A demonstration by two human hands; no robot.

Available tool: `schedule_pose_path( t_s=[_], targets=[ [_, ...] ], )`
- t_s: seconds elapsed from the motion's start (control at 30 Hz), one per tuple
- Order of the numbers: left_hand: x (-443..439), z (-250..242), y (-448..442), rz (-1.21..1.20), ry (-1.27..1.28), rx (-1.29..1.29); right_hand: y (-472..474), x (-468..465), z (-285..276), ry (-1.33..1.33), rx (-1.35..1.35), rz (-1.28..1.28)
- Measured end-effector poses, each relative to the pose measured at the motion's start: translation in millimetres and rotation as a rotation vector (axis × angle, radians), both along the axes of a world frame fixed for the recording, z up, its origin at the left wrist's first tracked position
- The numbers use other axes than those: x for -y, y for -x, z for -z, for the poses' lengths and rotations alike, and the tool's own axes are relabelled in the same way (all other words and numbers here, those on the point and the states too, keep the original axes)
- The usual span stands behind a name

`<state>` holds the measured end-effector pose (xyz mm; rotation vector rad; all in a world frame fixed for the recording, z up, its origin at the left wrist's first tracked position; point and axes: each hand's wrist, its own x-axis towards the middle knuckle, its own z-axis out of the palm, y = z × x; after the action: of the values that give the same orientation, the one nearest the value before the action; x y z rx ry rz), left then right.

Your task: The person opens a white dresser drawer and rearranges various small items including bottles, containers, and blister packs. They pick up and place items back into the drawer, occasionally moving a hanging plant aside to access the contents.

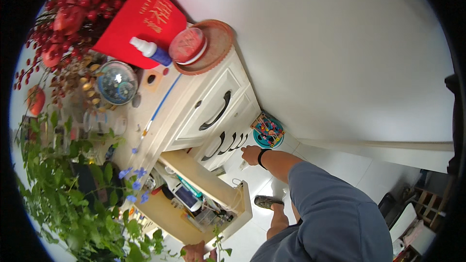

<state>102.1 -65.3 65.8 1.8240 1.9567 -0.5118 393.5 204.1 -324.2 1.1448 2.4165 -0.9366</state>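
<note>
A pulled-out wooden drawer (238, 209) reaches out from the white cabinet, with a white handheld device (186, 195), a teal box (189, 185), clear plastic cases (207, 218) and cords in it. My left hand (196, 251) is at the corner of the drawer's front panel, its fingers over the edge; the picture's lower rim cuts it off. Beyond the drawer, my right hand (251, 155), with a black band on the wrist, hangs over the floor near the lower black handles (238, 141). Its fingers are partly curled, and what they may hold is hidden.
A leafy plant (65, 189) with blue flowers overhangs the drawer. On the cabinet top lie a blue paintbrush (164, 98), a spray bottle (153, 51), a red bag (145, 18) and a brown tray (218, 40). A bead maze toy (268, 131) stands by the wall.
</note>
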Motion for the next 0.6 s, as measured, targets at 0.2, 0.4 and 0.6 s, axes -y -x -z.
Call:
schedule_pose_path(
  t_s=[0.2,0.4,0.6],
  targets=[
    [18,10,34,0.235,-0.154,0.073,16,0,53,-0.045,-0.031,0.087],
    [6,13,66,0.377,-0.075,0.140,27,0,72,-0.147,-0.222,0.181],
    [14,22,54,0.428,-0.381,0.080,14,14,92,-0.197,-0.191,0.103]
  ],
)
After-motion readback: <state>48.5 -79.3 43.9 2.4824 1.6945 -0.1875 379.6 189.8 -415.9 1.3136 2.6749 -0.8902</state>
